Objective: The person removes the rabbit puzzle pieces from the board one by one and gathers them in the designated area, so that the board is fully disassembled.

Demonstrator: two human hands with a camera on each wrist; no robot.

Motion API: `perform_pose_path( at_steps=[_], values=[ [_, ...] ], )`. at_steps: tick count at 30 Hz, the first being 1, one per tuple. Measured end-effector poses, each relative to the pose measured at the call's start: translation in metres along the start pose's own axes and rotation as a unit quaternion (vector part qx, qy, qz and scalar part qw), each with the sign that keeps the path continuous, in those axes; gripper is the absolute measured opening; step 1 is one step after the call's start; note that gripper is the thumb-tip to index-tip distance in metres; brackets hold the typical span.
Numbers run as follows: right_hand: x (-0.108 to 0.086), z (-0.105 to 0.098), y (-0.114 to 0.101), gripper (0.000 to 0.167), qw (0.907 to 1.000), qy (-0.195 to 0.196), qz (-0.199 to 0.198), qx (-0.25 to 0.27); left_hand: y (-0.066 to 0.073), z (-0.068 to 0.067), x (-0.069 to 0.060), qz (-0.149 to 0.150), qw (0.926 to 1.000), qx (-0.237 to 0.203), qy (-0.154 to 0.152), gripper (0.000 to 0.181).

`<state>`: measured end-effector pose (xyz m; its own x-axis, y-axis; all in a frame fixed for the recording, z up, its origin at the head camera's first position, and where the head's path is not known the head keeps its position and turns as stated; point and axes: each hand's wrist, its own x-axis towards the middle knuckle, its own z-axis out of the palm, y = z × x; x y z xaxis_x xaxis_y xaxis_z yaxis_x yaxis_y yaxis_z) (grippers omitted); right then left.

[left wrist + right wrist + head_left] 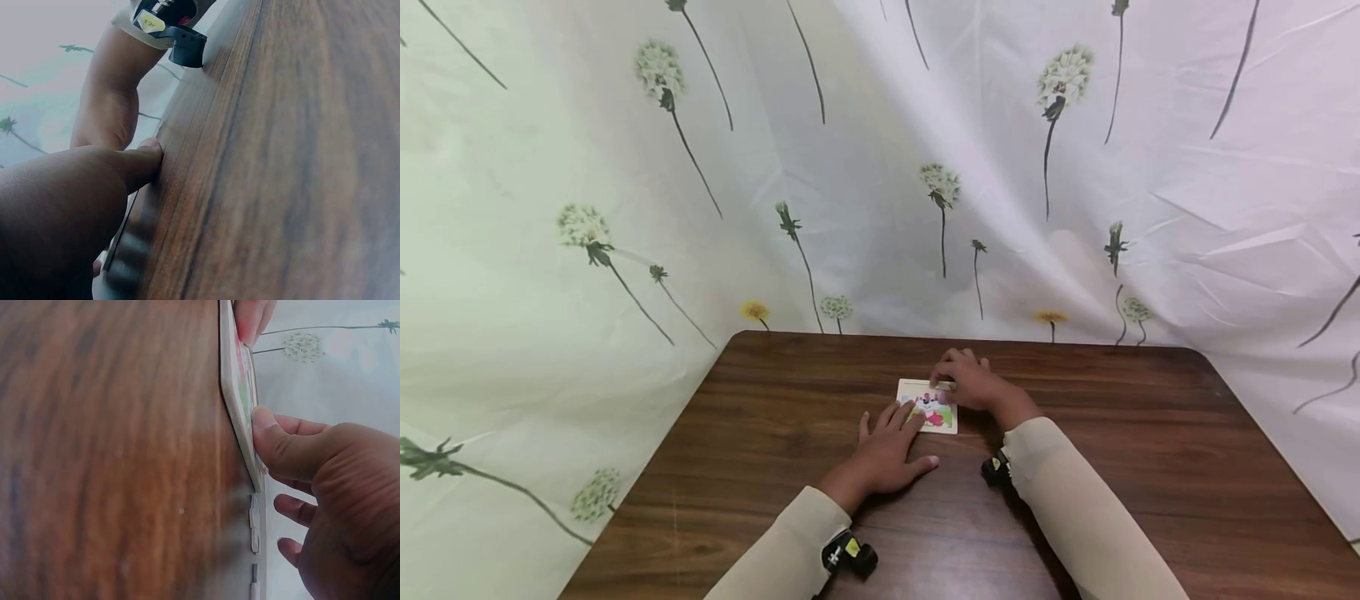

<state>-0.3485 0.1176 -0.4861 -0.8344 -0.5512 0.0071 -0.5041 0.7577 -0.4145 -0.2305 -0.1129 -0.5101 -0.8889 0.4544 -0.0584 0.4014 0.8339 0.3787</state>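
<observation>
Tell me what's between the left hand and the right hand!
A cartoon-animal picture board lies between the left hand and the right hand, each partly over it; the head view shows this.

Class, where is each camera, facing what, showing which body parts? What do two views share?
Head: on head, forward-down at picture board; left hand, right hand, sleeves.
Left wrist: on that wrist, along table; left hand, right arm.
Right wrist: on that wrist, along table and board; right hand, left fingertips.
Shared: board, head and right wrist.
</observation>
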Motion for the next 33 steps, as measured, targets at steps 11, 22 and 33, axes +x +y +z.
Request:
perform_pose_path(
  at_steps=[11, 22, 33],
  values=[
    [0.007, -0.003, -0.005, 0.019, 1.0000, 0.000, -0.007, 0.004, 0.000, -0.001, 0.000, -0.001, 1.0000, 0.002, 0.001, 0.080],
    [0.003, 0.001, 0.001, 0.024, 0.9935, 0.051, -0.041, 0.093, -0.003, 0.002, 0.001, -0.003, 1.0000, 0.007, 0.001, 0.081],
    [-0.005, 0.000, 0.007, 0.026, 0.9806, 0.080, -0.027, 0.177, -0.002, 0.001, 0.002, -0.004, 0.9999, 0.014, 0.002, 0.081]
  ],
)
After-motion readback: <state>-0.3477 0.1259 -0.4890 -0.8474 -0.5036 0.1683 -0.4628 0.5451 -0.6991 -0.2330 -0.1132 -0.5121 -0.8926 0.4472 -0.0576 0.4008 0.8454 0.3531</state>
